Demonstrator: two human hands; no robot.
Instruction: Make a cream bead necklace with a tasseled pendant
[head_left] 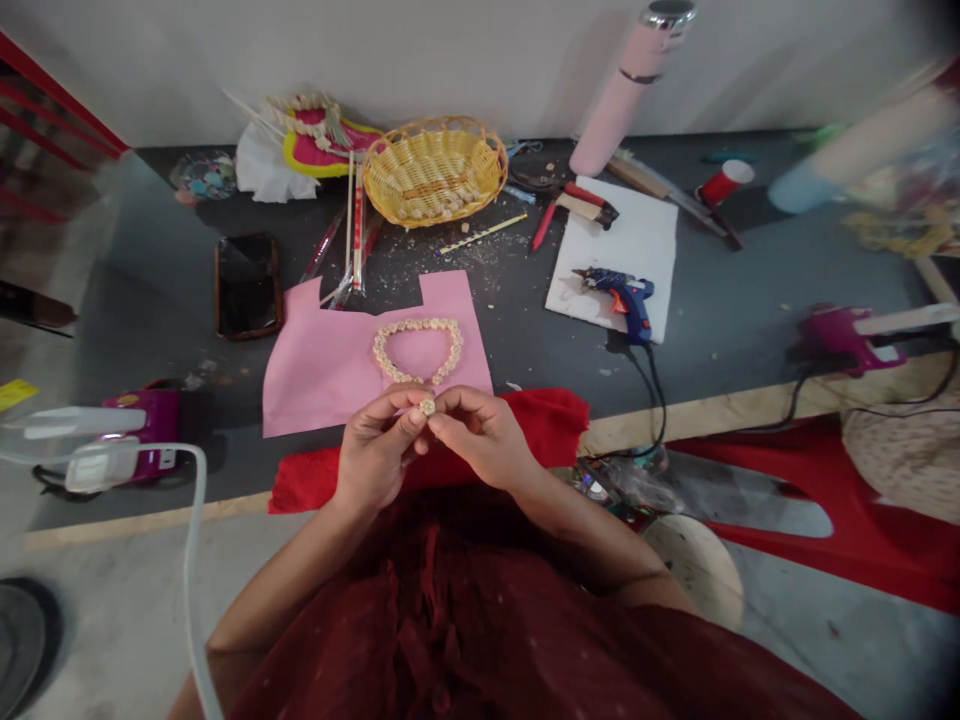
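Between the fingertips of my left hand (381,437) and my right hand (486,432) is a small cream-coloured flower (427,407). Both hands pinch it, one from each side, above the table's near edge. Just beyond them, a ring of similar cream flowers (418,325) lies on a pink sheet (315,365) with a notched far edge. The near part of the ring is close behind my fingers. A red cloth (551,425) lies along the table edge beneath my hands.
A yellow wicker basket (431,170) holds small pale pieces. To the right, a blue glue gun (630,300) rests on a white board (577,260), with pliers (589,203) near it. A phone (247,285) lies left; a pink bottle (619,100) stands behind. Purple power sockets (161,430) sit at the left edge.
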